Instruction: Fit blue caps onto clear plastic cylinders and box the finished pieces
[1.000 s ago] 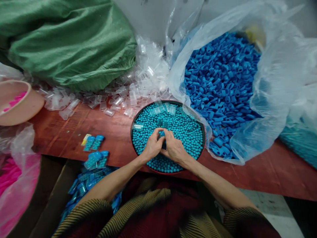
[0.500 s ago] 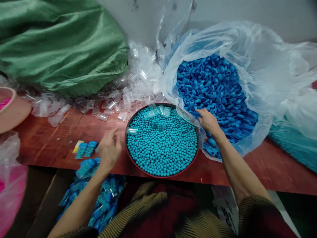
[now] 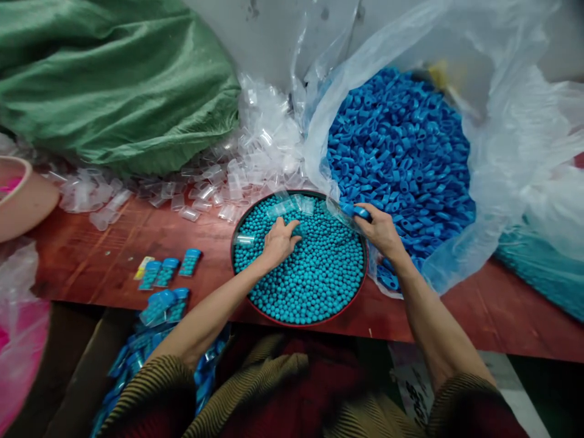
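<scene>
While filled vials [image 3: 190, 263] lie at nine o'clock from my round tray [image 3: 300, 324], my left fingers [image 3: 278, 227] spread, empty, above its turquoise beads [image 3: 314, 280], likely light and rolling; at two o'clock, my right fingers [image 3: 375, 212] pinch a blue cap [image 3: 363, 213], probably light, stiff, slick, best gripped by its sides.

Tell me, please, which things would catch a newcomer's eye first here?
The round tray of turquoise beads probably comes first, at the middle of the red table, under the left hand. Behind it to the right, an open translucent bag shows a heap of bright blue pieces. A big green cloth bundle fills the upper left.
</scene>
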`<action>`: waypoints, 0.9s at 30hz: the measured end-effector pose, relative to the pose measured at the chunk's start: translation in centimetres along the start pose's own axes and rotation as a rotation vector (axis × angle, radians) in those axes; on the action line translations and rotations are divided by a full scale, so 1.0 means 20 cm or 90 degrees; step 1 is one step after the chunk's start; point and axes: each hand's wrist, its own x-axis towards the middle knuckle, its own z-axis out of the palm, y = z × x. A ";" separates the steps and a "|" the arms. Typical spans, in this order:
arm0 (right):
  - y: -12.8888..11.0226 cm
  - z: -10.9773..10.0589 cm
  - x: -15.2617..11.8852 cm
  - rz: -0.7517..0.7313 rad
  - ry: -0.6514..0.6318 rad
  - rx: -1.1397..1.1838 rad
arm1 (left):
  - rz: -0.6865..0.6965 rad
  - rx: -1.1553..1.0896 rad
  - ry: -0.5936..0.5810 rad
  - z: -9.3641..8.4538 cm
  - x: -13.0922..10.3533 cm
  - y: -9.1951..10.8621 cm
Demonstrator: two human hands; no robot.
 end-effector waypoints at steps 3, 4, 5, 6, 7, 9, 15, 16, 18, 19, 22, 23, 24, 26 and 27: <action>-0.06 0.11 -0.07 -0.047 -0.062 0.014 | 0.004 0.015 0.008 0.01 0.02 0.01; -0.06 0.15 -0.09 -0.056 -0.090 0.000 | 0.010 0.019 0.005 0.01 0.02 0.02; -0.06 0.18 -0.11 -0.061 -0.115 -0.020 | 0.019 0.021 -0.001 0.02 0.03 0.02; -0.04 0.20 -0.12 -0.064 -0.132 -0.043 | 0.030 0.019 -0.007 0.02 0.03 0.02; -0.03 0.21 -0.13 -0.064 -0.139 -0.064 | 0.042 0.013 -0.011 0.02 0.03 0.02; -0.02 0.19 -0.14 -0.057 -0.124 -0.098 | 0.060 -0.005 -0.001 0.02 0.02 0.03; -0.18 0.10 -0.06 -0.020 -0.057 -0.108 | 0.126 -0.113 0.079 0.00 -0.02 0.01; -0.22 0.11 -0.05 -0.017 -0.069 -0.117 | 0.132 -0.141 0.090 -0.01 -0.03 0.00; -0.30 0.17 -0.02 0.001 -0.109 -0.167 | 0.118 -0.192 0.090 -0.02 -0.05 -0.01; -0.32 0.20 -0.02 0.013 -0.139 -0.209 | 0.100 -0.213 0.077 -0.01 -0.06 -0.02; -0.35 0.32 -0.01 0.028 -0.235 -0.332 | 0.057 -0.263 0.030 0.01 -0.08 -0.03; -0.34 0.35 -0.01 0.024 -0.256 -0.351 | 0.051 -0.281 0.020 0.03 -0.07 -0.03; -0.33 0.37 -0.01 0.021 -0.268 -0.351 | 0.046 -0.300 0.012 0.04 -0.07 -0.04; -0.29 0.38 0.00 0.032 -0.266 -0.283 | 0.033 -0.341 0.004 0.06 -0.06 -0.05; -0.28 0.37 0.01 0.059 -0.255 -0.213 | 0.025 -0.363 0.002 0.07 -0.05 -0.06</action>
